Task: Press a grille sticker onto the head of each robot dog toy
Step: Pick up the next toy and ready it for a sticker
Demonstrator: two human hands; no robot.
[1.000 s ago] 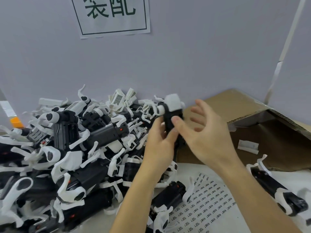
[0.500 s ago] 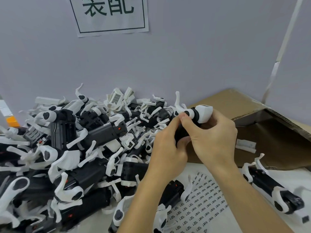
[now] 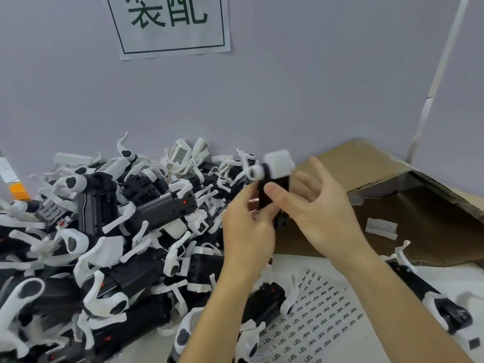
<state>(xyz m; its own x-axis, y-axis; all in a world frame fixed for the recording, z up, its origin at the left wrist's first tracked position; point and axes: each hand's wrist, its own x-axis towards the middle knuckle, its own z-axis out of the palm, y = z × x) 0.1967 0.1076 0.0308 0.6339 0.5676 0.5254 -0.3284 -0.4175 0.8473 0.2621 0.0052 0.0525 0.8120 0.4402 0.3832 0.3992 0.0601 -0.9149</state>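
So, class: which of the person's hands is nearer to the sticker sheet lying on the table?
Left. The left hand is raised above the sticker sheet's near-left part, gripping the toy dog; the right hand is raised farther back, over the cardboard box.

Counting what's here: two hands, left (image 3: 247,231) and right (image 3: 318,216), with one dog (image 3: 273,184) held up between them. One more dog (image 3: 429,297) lies off to the right by itself. The pile (image 3: 104,244) on the left is way too tangled to count, dozens easily. One sticker sheet (image 3: 322,318), one cardboard box (image 3: 392,205), one wall sign (image 3: 170,24).
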